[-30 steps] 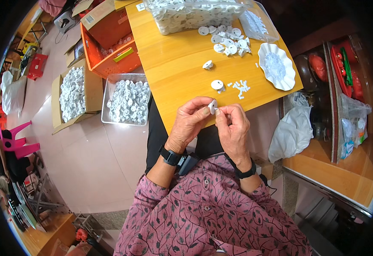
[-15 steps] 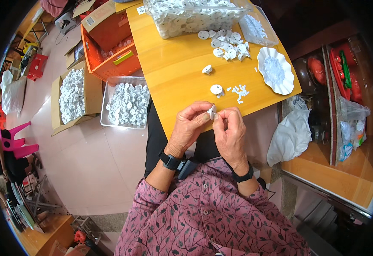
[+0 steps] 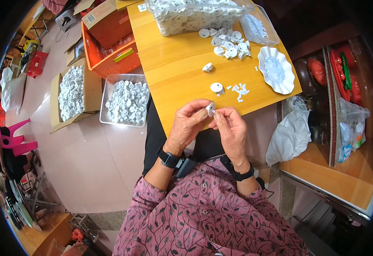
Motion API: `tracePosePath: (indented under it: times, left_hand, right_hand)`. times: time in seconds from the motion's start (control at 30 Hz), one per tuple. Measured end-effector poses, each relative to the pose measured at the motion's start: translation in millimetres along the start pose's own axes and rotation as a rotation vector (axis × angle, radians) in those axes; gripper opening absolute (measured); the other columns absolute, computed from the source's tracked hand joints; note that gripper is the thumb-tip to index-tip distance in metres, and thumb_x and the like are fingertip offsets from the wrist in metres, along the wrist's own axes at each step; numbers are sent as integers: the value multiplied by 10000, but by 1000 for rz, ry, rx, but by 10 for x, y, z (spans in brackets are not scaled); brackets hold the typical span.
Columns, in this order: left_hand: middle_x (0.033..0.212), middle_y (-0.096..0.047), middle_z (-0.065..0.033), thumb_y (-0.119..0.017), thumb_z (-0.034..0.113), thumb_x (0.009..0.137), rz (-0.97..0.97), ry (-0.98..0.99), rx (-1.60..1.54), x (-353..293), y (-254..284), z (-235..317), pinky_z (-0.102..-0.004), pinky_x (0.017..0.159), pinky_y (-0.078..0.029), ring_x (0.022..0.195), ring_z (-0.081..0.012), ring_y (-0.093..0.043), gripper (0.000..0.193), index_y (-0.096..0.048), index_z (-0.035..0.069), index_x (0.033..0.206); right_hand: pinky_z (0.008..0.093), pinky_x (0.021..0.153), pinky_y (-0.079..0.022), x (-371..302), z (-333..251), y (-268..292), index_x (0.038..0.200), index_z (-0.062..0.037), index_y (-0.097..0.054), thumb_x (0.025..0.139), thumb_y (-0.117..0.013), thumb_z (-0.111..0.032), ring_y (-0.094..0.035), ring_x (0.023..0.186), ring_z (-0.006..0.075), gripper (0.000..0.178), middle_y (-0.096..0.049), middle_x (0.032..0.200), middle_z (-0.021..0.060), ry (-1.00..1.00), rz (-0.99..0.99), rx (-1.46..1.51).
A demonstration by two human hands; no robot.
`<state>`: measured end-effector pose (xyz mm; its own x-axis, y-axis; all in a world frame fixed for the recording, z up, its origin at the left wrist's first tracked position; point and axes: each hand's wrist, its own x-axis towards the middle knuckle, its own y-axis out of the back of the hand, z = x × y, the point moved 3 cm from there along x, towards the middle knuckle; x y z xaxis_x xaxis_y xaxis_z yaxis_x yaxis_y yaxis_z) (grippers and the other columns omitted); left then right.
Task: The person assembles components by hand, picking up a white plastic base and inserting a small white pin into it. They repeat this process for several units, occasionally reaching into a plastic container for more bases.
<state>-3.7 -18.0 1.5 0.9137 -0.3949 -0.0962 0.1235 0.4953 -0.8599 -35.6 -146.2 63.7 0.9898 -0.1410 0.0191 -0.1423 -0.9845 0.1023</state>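
Observation:
My left hand point(image 3: 190, 123) pinches a small white round plastic piece point(image 3: 210, 109) between thumb and fingers, its flat disc face turned toward the right. Thumb and fingers of my right hand point(image 3: 231, 128) are closed right at the disc's edge; whatever sits between those fingertips is hidden. Just beyond my hands, on the yellow wooden table point(image 3: 169, 81), lies a similar disc piece point(image 3: 216, 87) beside a loose scatter of tiny white pegs point(image 3: 240, 90). Another single disc piece point(image 3: 207, 67) rests a little farther away.
A clear bin point(image 3: 199, 19) heaped with white pieces stands at the table's far side, a loose pile point(image 3: 231, 45) before it. Rightward are a scalloped white dish point(image 3: 286, 83) and a clear tray point(image 3: 265, 40). An orange crate point(image 3: 114, 62), cardboard box point(image 3: 90, 102) and clear tub point(image 3: 105, 117) stand left.
The disc in my left hand has turned so more of its flat face shows. My right hand has shifted slightly, its fingers still closed by the piece.

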Motion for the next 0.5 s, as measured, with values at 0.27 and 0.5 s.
tracePosePath:
  times: [0.27,0.5]
  left_hand:
    - [1114,-653,-90,-657,54,908,-8,-8,-18,8,2,7,-325,929,-513,1029,-171,-623,262,-628,-2,1162]
    - [1101,-658,-77,-644,68,918,-28,-6,-30,4,-28,20,-346,910,-508,1015,-178,-619,241,-631,14,1152]
  right_hand:
    - [220,620,-494,52,68,-6,939,10,-571,952,-622,-150,-604,677,77,169,-629,812,39,-69,-36,75]
    - [200,619,-472,54,141,32,945,-8,-609,932,-658,-168,-598,671,67,168,-635,797,25,-181,-53,307]
